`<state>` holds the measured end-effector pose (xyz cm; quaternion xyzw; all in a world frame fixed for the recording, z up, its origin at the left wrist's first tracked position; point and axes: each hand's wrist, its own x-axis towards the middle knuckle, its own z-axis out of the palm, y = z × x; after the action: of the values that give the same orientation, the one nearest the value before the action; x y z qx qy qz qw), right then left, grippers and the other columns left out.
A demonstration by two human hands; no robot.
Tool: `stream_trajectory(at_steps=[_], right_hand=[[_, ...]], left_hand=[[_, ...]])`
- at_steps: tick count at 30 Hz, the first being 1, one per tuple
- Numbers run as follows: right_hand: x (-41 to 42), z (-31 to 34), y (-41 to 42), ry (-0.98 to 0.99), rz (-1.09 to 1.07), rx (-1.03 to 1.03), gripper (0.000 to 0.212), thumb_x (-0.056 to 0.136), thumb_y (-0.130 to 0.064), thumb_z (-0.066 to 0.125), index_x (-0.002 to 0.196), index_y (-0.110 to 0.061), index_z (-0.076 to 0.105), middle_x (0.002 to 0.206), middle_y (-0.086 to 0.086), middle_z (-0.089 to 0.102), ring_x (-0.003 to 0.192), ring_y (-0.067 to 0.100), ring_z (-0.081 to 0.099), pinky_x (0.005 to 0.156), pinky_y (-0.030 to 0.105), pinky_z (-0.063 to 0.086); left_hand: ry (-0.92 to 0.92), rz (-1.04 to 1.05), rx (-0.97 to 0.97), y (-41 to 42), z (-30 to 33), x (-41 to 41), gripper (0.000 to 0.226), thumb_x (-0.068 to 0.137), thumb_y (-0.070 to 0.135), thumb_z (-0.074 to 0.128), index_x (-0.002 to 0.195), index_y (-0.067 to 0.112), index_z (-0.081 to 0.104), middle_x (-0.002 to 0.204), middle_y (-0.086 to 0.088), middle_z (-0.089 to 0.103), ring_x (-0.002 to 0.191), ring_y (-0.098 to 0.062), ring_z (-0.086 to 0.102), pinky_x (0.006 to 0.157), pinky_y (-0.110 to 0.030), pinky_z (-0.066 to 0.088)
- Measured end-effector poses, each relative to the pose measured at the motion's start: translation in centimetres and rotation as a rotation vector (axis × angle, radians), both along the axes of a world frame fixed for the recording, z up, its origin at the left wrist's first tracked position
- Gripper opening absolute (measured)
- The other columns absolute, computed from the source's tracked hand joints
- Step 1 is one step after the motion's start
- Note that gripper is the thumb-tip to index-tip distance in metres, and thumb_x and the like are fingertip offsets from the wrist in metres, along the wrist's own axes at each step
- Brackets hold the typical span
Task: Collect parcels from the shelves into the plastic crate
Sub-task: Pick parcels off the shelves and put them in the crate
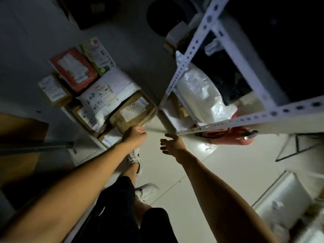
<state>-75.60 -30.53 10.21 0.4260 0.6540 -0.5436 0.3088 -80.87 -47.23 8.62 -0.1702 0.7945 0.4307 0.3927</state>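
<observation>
Cardboard parcel (132,111) under left hand's (135,135) curled fingers (141,132)

Both bare forearms are stretched forward and downward from the lower edge of the view. The left hand (135,135) is seen with its fingers curled under into a loose fist, knuckles turned up. The right hand (171,142) is held apart from it, with fingers spread and relaxed, palm turned toward the left. Nothing is held in it.

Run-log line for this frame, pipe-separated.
left hand: grips crate rim | right hand: open, reaching, holds nothing | crate: full of parcels | shelf: white bag
</observation>
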Motion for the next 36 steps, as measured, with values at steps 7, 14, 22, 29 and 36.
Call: stream_trajectory(at_steps=[7, 14, 22, 29, 36], right_hand=[[11.8, 11.0, 9.5, 0.048, 0.127, 0.297, 0.043, 0.09, -0.02, 0.067, 0.133, -0.017, 0.059, 0.096, 0.01, 0.072, 0.076, 0.02, 0.068, 0.077, 0.033, 0.059], [26.1, 23.1, 20.2, -0.029, 0.148, 0.699, 0.048, 0.086, -0.01, 0.054, 0.132, -0.023, 0.061, 0.128, 0.006, 0.065, 0.118, 0.027, 0.061, 0.089, 0.026, 0.047], [38.5, 35.6, 29.4, -0.066, -0.252, 1.008, 0.046, 0.087, -0.01, 0.058, 0.129, -0.029, 0.061, 0.133, 0.003, 0.06, 0.117, 0.023, 0.061, 0.094, 0.032, 0.052], [43.8, 42.1, 34.9, -0.088, -0.461, 1.142, 0.046, 0.09, -0.011, 0.065, 0.131, -0.031, 0.06, 0.129, 0.004, 0.062, 0.115, 0.026, 0.063, 0.097, 0.04, 0.054], [46.3, 46.1, 41.4, -0.186, -0.617, 1.25, 0.04, 0.088, -0.021, 0.073, 0.126, -0.027, 0.063, 0.123, 0.003, 0.061, 0.112, 0.024, 0.06, 0.092, 0.037, 0.052]], left_hand=[[0.159, -0.572, 0.0, 10.8, 9.6, 6.6, 0.022, 0.089, 0.014, 0.061, 0.099, 0.034, 0.061, 0.115, -0.002, 0.069, 0.106, -0.024, 0.063, 0.098, -0.04, 0.053], [0.643, -1.257, 0.059, 27.8, 24.0, 14.7, 0.032, 0.09, 0.021, 0.061, 0.121, 0.027, 0.067, 0.126, 0.0, 0.066, 0.115, -0.024, 0.062, 0.094, -0.031, 0.051], [1.147, -1.627, 0.25, 44.0, 36.6, 25.7, 0.034, 0.095, 0.021, 0.058, 0.126, 0.035, 0.062, 0.133, 0.004, 0.06, 0.12, -0.02, 0.058, 0.092, -0.034, 0.05], [1.433, -1.802, 0.418, 53.9, 43.1, 31.1, 0.034, 0.09, 0.02, 0.059, 0.118, 0.038, 0.065, 0.121, 0.008, 0.059, 0.12, -0.017, 0.056, 0.095, -0.032, 0.048], [1.662, -1.882, 0.58, 63.2, 48.1, 34.6, 0.027, 0.089, 0.025, 0.064, 0.112, 0.037, 0.069, 0.112, 0.008, 0.065, 0.103, -0.018, 0.065, 0.078, -0.031, 0.052]])
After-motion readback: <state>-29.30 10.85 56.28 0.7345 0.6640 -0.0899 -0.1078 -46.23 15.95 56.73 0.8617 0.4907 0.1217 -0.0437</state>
